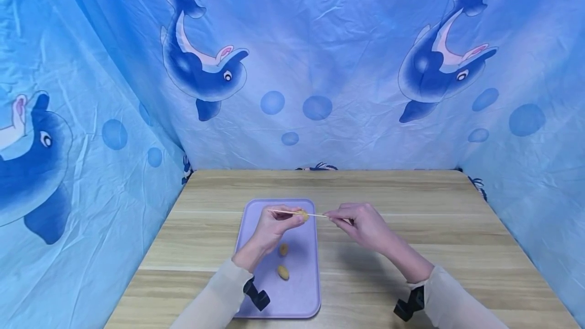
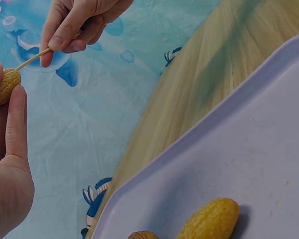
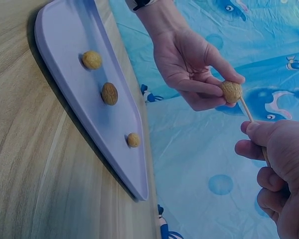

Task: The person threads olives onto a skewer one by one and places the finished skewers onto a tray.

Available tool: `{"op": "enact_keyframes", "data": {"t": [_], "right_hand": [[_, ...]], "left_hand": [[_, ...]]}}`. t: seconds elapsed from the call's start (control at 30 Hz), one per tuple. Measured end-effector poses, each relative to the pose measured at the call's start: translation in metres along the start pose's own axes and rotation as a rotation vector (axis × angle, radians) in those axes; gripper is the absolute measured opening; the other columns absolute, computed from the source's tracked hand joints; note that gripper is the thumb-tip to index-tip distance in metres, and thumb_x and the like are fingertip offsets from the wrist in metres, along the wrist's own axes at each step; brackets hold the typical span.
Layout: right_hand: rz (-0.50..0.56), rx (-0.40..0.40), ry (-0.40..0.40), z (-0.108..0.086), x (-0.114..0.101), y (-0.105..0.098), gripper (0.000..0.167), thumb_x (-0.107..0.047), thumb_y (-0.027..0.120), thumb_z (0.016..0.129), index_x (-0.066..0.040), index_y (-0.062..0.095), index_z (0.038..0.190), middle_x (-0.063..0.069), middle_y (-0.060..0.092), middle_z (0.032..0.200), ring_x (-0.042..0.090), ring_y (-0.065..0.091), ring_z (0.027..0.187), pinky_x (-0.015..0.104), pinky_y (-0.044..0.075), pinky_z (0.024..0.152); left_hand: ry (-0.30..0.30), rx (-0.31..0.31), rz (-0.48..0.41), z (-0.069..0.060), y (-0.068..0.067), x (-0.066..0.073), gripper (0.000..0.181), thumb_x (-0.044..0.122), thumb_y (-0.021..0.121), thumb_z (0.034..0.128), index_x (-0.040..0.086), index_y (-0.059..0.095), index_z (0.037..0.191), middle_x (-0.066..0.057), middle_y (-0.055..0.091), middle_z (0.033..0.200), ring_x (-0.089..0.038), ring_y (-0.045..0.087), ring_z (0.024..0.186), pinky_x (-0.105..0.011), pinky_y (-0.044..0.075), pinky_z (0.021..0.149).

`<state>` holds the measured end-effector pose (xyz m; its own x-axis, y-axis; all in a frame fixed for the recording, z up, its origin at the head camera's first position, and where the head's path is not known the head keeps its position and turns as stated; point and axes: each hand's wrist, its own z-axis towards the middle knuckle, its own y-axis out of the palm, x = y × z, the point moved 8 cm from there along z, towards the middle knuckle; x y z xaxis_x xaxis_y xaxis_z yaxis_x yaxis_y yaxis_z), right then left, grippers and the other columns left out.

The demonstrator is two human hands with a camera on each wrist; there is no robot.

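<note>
The left grip pinches the ball between thumb and fingertips, and the right grip pinches the stick that runs from the ball to it. The ball is probably light and dry, rough enough not to slip, perhaps crumbly if squeezed; its sides, clear of the stick's line, seem the best place to hold. The stick looks stiff but thin, likely best held close to the ball so it does not bend. Its long axis runs almost level between the two grips, dipping slightly toward the right one; a length also shows over the left grip, though whether it passes through or behind the ball I cannot tell. The ball looks nearly round, so its own axis is unclear. Below the left grip, a small piece and an oblong piece lie on the tray, itself on the surface. Beyond both grips hangs the curtain.
</note>
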<state>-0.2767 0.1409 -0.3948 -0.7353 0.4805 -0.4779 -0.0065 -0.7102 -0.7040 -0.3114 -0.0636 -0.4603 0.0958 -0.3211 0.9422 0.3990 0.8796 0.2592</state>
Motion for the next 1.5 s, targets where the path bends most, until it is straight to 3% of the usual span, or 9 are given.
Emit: {"op": "enact_keyframes", "data": {"t": [0.47,0.83,1.5], "right_hand": [[-0.009,-0.008,0.012,0.0012,-0.0007,0.0011,0.019,-0.005,0.077,0.097,-0.015,0.085,0.111,-0.006,0.067,0.073,-0.007,0.04,0.059,0.014,0.041,0.048],[-0.025,-0.034,0.006,0.0035,-0.0021,0.0042,0.019,-0.006,0.077,0.097,-0.013,0.085,0.113,-0.007,0.066,0.073,-0.006,0.04,0.059,0.015,0.041,0.048],[0.001,-0.037,0.005,0.0023,-0.0031,0.0067,0.018,-0.005,0.077,0.097,-0.01,0.084,0.113,-0.005,0.069,0.073,-0.007,0.039,0.058,0.014,0.04,0.047]], "left_hand": [[-0.007,-0.004,0.024,0.0021,0.0003,-0.002,0.03,-0.001,0.08,0.0921,0.028,0.084,0.099,0.008,0.083,0.099,-0.006,0.079,0.091,-0.023,0.067,0.086],[0.013,-0.009,-0.015,-0.0005,0.0,-0.0032,0.029,0.001,0.082,0.0912,0.028,0.084,0.1,0.007,0.083,0.101,-0.006,0.079,0.092,-0.022,0.067,0.087],[-0.015,0.001,0.021,-0.0019,0.0046,-0.0052,0.027,0.002,0.084,0.0896,0.028,0.084,0.099,0.008,0.083,0.098,-0.006,0.078,0.091,-0.023,0.067,0.087]]}}
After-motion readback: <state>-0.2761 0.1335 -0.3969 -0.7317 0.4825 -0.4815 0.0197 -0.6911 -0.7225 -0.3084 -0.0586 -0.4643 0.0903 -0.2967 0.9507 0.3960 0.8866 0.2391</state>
